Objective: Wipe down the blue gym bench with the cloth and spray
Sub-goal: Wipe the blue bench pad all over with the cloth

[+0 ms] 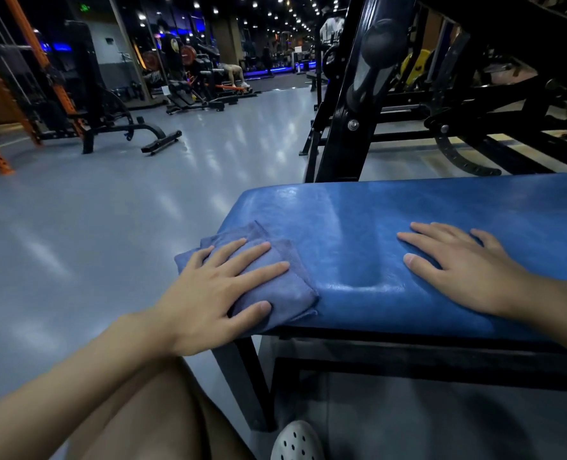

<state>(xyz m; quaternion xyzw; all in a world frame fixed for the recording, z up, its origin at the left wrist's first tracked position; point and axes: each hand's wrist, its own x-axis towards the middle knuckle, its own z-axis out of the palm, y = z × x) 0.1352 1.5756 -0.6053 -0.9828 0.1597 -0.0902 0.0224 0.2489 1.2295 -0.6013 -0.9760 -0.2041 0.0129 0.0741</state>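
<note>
Firstly, at the left, the left hand (215,293) lay flat on the folded cloth (295,288), its fingers spread and almost straight. It pressed the cloth down and did not close around it. The cloth sat on the left end of the blue bench (358,220), at the near corner, and one edge hung a little over the side.

The long axis of the bench ran from left to right across the view and went out of the picture at the right. So nearly all of the pad lay to the right of the cloth, and I judge that the next stroke had to go that way, along the length. The left hand was the nearer one for it.

Further right, the right hand (468,270) rested palm down on the pad with straight fingers and held nothing. It was well apart from the cloth but in the path of the stroke. No spray bottle was visible.
</note>
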